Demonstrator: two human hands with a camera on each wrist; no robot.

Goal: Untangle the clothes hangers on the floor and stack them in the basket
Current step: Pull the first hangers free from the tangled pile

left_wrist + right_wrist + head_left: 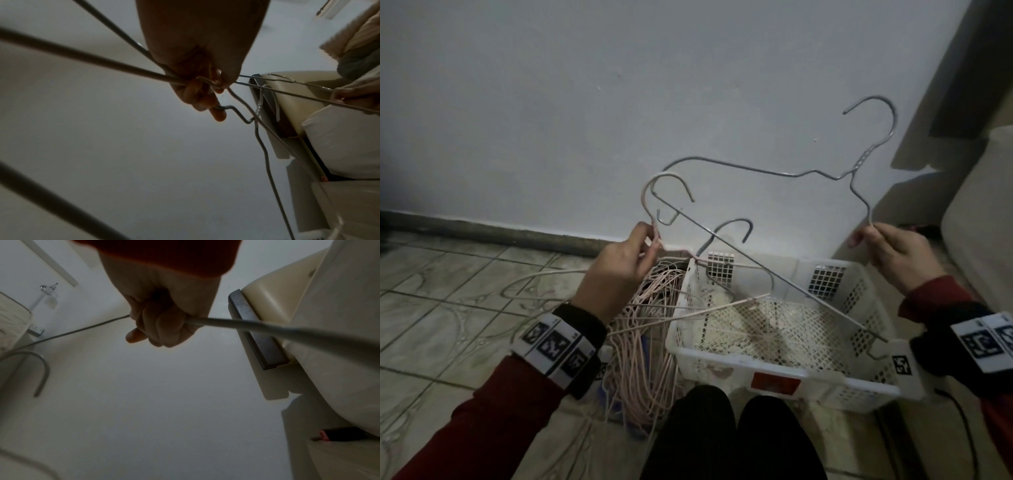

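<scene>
Head view: the white basket (774,371) was taken as landmark. The left hand (619,270) was held raised above the basket's far-left corner, fingers pinched on the necks of a pink hanger (654,192) and a second grey hanger (736,229). The right hand (893,253) was held above the basket's far-right corner, clenched round one shoulder of a grey wire hanger (756,169), whose hook was seen pointing up against the wall (585,102). The grey hanger's long bar was seen crossing diagonally over the basket. A pile of pink hangers (647,359) was noted on the tiled floor (448,291), touching the basket's left side. Whether any hanger lay inside the basket could not be told.

Left wrist view: the left hand (197,68) was seen with fingers (218,113) curled round several wires (102,65) bunched together.

Right wrist view: the right hand (162,318) was seen closed in a fist on the grey wire (257,326).
</scene>
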